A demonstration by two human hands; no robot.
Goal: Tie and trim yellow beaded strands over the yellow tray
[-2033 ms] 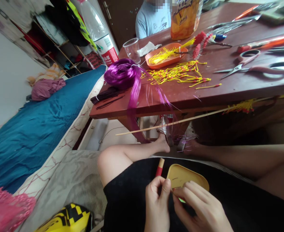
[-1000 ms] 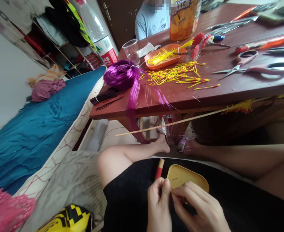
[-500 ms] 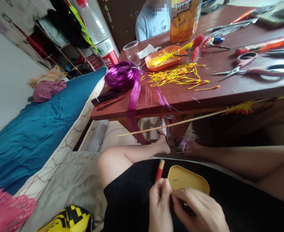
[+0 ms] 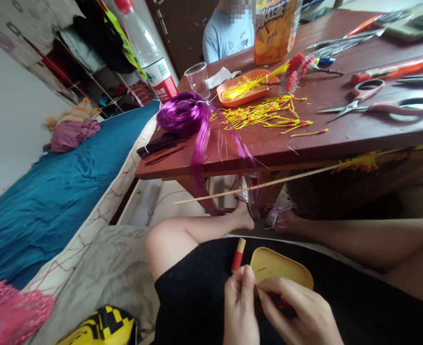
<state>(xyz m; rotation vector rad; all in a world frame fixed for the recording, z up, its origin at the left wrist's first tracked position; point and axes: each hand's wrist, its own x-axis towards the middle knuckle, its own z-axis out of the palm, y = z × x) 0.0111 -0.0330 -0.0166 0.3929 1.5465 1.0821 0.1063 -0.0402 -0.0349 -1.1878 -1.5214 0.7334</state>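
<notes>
Low over my lap, my left hand pinches with thumb and forefinger. Close against it, my right hand is pinched too, its fingertips almost touching the left thumb. Whatever lies between the fingers is too small to make out; a bit of red shows under the right palm. Just beyond the hands, a shallow yellow tray rests on my dark clothing with a tiny dark sliver in it. Beside it lies a small red tube with a tan end.
On the reddish table are a purple thread bundle, yellow red-tipped stems, an orange dish, scissors, a plastic cup and bottles. A thin stick juts along the table's front edge. A person sits beyond.
Both hands stay pinched together over my lap, with only a slight shift of the fingers. A bit of red now shows under my right palm. The table things look unchanged.
</notes>
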